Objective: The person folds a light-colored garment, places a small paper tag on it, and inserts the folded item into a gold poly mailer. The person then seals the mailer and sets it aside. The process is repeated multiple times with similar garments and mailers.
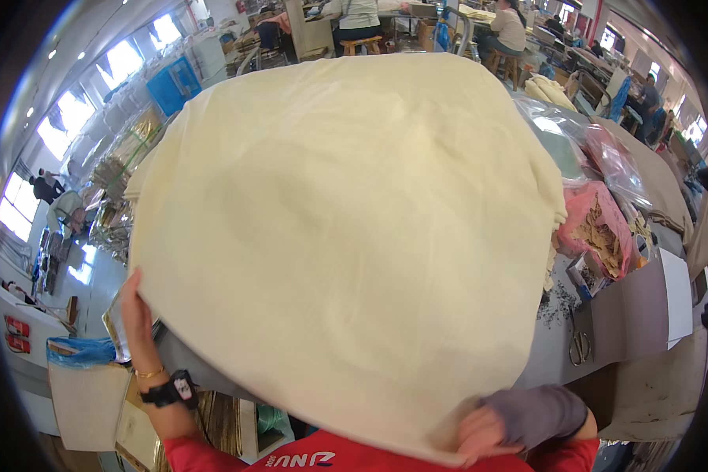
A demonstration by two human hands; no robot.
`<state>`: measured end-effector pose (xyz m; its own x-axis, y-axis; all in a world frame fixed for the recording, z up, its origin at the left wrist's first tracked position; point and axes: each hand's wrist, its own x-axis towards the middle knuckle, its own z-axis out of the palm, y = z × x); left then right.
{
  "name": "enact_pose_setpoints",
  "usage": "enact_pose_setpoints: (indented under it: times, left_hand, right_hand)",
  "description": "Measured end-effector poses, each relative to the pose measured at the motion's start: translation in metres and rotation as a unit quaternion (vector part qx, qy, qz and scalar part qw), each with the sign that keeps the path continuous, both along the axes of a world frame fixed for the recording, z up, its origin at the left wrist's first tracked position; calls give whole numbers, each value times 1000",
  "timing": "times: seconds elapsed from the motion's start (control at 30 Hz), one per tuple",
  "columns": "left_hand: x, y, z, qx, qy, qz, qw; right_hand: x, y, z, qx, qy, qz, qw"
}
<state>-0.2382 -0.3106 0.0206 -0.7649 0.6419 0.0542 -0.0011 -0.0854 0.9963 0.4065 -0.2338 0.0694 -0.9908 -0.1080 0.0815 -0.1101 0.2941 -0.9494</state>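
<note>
A large cream-coloured cloth (pixel 342 224) spreads across the middle of the view, with its near edge raised toward my chest. At its left edge my left hand (pixel 135 312) holds the fabric, with part of the grip hidden. A black strapped device sits on that wrist, beside a thin bracelet. Down at the near right corner, my right hand (pixel 484 433) pinches the cloth's edge; it is slightly blurred and has a grey sleeve over the wrist. Folded layers of cream fabric show at the cloth's right side.
Scissors (pixel 579 347) lie on the grey tabletop (pixel 548 354) at right, near dark scraps, a small box (pixel 587 274) and a pink plastic bag (pixel 596 230) of brown pieces. Clear plastic packages (pixel 616 159) lie beyond. Wrapped bundles (pixel 118 177) line the left; people sit farther back.
</note>
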Motion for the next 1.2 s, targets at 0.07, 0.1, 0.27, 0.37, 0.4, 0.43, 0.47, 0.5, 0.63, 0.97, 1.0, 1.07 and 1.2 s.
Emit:
enact_pose_setpoints:
  times: [0.07,0.1,0.27,0.37,0.4,0.43,0.47,0.5,0.63,0.97,1.0,1.07,1.2]
  left_hand:
    - [-12,-57,16,34,-79,-37,996]
    - [-7,-79,17,36,83,-32,995]
    - [-10,-151,16,3,357,72,931]
    - [-98,-163,21,66,-143,-82,984]
    - [-126,-169,13,9,-102,-33,994]
    - [-152,-174,3,-34,-57,-8,998]
    - [-173,-176,-8,-139,12,41,989]
    - [-186,-177,-20,-245,78,70,964]
    - [-142,-144,-71,-292,502,67,812]
    - [329,36,-102,76,445,-650,612]
    - [373,41,-111,125,442,-661,594]
    - [429,51,-123,170,439,-695,544]
    - [476,56,-141,147,438,-775,431]
  right_hand:
    - [-24,1,-13,-76,-85,31,993]
    - [-33,10,-17,-120,-87,56,987]
    - [-125,190,-47,122,92,-339,928]
    - [-197,303,-68,-182,-56,-563,804]
    - [-221,324,-77,-221,-111,-562,790]
    - [-243,332,-88,-218,-142,-532,806]
    - [-255,328,-101,-187,-128,-483,846]
    - [-265,321,-109,-129,-166,-460,863]
    - [-222,233,-140,234,-313,-340,855]
    - [38,-46,-159,11,-360,-523,773]
    - [43,-63,-166,39,-334,-556,760]
    - [50,-87,-178,-21,-212,-662,719]
    - [63,-103,-198,-83,-127,-721,676]
